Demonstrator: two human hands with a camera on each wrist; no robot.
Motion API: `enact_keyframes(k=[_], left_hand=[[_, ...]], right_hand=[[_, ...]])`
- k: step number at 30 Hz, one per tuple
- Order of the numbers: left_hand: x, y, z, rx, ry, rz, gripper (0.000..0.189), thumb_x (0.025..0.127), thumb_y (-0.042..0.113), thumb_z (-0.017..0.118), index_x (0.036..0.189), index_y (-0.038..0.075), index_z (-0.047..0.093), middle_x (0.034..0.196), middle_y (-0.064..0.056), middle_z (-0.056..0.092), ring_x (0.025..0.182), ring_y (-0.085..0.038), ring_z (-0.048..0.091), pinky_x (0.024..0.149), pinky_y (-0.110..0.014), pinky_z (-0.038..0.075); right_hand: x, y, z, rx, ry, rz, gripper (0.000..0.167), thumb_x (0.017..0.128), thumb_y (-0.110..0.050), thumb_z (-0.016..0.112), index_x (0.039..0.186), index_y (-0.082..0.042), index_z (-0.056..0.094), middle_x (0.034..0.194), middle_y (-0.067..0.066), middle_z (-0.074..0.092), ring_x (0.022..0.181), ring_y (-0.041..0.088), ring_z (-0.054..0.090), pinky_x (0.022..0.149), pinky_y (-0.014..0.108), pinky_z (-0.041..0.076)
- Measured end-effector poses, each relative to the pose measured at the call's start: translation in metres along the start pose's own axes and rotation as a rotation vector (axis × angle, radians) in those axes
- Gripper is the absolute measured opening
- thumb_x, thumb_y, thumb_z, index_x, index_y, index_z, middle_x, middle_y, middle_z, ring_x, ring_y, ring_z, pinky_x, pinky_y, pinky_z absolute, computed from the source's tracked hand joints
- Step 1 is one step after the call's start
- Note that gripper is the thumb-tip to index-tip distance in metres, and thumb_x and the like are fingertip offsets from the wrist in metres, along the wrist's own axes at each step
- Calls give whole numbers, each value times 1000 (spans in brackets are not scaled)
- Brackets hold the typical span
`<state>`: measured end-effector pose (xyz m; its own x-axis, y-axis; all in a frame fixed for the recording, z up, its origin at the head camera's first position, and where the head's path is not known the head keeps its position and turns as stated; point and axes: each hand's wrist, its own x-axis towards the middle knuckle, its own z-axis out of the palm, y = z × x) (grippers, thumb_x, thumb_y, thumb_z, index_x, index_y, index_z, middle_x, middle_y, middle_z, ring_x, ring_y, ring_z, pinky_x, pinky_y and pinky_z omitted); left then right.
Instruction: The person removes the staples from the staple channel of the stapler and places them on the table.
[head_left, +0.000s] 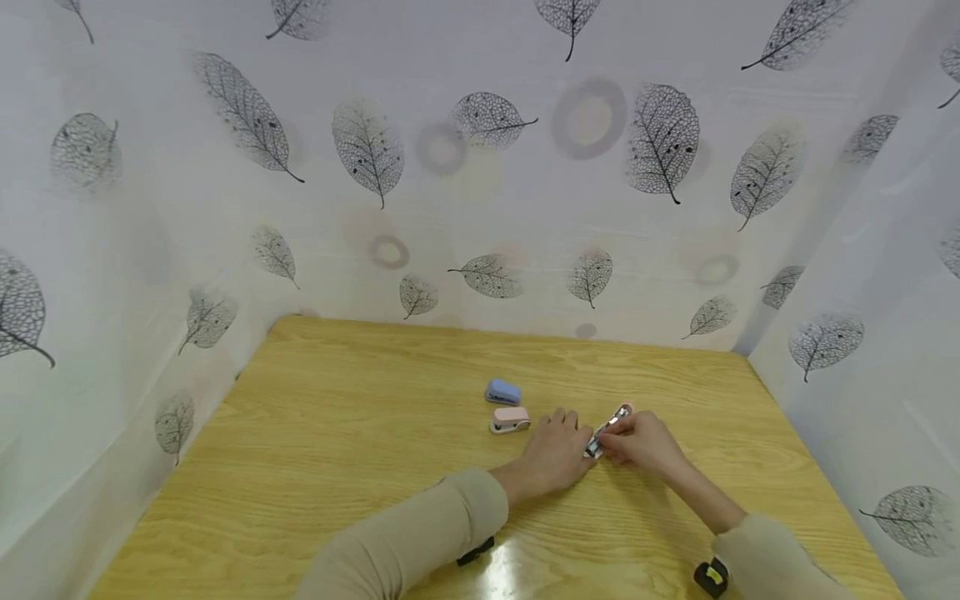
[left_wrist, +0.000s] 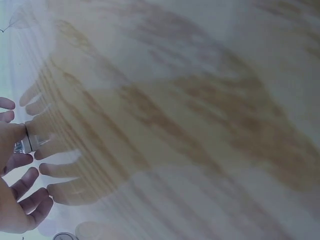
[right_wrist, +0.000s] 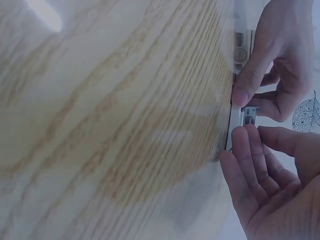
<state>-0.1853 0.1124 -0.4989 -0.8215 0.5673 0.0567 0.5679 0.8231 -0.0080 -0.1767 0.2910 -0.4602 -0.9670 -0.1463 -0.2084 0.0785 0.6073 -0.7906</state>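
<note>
A small stapler lies opened on the table, its shiny metal rail showing and a pink end pointing away from me. My left hand holds its near end, the thumb pressing beside the rail. From the right, my right hand pinches the stapler with thumb and fingertips. The right wrist view shows the metal rail between the two hands; the fingers hide much of the rest, so I cannot tell whether staples are in it. Left of my left hand sit a pink-topped stapler and, behind it, a blue stapler.
The wood-grain table meets leaf-patterned sheeting at the back and both sides. A black device is at the right wrist, and another shows below the left sleeve.
</note>
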Motion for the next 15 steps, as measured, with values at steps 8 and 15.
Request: enact_keyframes(k=[8,15], left_hand=[[1,0,0,-2,27,1,39,99,61,63,120,28,71,109,4,65,101,-13,57,82,-28,48],[3,1,1,-5,29,0,38,100,61,62,117,28,71,106,4,65,98,-12,56,79,-28,47]], right_hand=[[2,-2,2,-35,18,-15,19,97,-5,71,100,14,75,82,19,78,63,18,73,57,30,60],[5,2,3,-25,10,14,18,97,-2,70,102,14,76,84,19,79,64,16,73,59,29,61]])
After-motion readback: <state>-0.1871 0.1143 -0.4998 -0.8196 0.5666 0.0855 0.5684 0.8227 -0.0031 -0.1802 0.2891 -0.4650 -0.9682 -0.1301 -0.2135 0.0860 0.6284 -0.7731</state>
